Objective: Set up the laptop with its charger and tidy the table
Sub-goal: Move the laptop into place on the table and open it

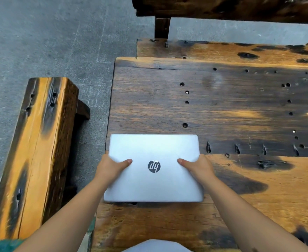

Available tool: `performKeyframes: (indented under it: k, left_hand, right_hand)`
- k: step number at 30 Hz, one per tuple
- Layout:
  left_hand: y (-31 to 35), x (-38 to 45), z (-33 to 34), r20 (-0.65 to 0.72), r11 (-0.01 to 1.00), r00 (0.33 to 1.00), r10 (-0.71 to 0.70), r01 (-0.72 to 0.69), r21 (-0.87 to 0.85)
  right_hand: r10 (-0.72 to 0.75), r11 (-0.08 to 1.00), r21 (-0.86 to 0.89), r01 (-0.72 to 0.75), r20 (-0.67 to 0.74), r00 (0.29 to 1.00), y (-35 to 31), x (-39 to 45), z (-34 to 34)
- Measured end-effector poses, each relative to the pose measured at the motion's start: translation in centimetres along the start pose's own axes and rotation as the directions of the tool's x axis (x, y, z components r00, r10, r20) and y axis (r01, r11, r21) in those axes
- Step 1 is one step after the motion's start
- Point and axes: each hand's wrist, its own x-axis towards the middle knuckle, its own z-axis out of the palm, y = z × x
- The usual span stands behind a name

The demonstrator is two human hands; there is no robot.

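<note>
A closed silver laptop (154, 148) with a round dark logo lies flat near the left front corner of the dark wooden table (231, 106). My left hand (111, 167) grips its left edge, thumb on the lid. My right hand (199, 166) grips the right edge the same way. The fingers of both hands are hidden under the laptop's sides. No charger is in view.
A wooden bench (35, 151) stands left of the table over grey stone floor (49, 42). Another dark wooden bench (222, 8) runs along the far side. The tabletop has several small holes and burnt patches.
</note>
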Motion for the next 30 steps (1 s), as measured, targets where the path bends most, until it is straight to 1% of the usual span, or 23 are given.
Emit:
performKeyframes:
  k: [4, 9, 13, 20, 27, 30]
  left_hand:
    - [0.0, -2.8, -1.2, -0.017, 0.999, 0.999, 0.034, -0.035, -0.036]
    - [-0.5, -6.7, -2.9, -0.048, 0.995, 0.994, 0.099, -0.098, 0.012]
    - [-1.6, -9.9, -3.6, -0.055, 0.988, 0.987, 0.154, -0.153, 0.028]
    - [-3.6, -14.3, -3.3, -0.097, 0.983, 0.979, 0.181, -0.179, 0.026]
    - [-4.0, -16.4, -2.4, -0.095, 0.973, 0.968, 0.231, -0.228, 0.037]
    - [-3.7, -17.1, -1.8, -0.078, 0.954, 0.952, 0.297, -0.293, 0.055]
  right_hand:
    - [-0.071, 0.983, 0.174, 0.059, 0.063, 0.995, 0.2, -2.7, -1.2]
    - [-0.179, 0.950, 0.269, 0.159, 0.053, 0.982, 1.2, -6.6, -2.4]
    - [-0.196, 0.939, 0.294, 0.176, 0.040, 0.980, 2.4, -9.4, -3.0]
    - [-0.172, 0.953, 0.256, 0.161, 0.024, 0.985, 4.7, -12.7, -3.8]
    - [-0.174, 0.941, 0.292, 0.170, -0.011, 0.985, 7.4, -15.0, -4.7]
    - [-0.169, 0.929, 0.326, 0.173, -0.042, 0.985, 9.0, -16.5, -5.1]
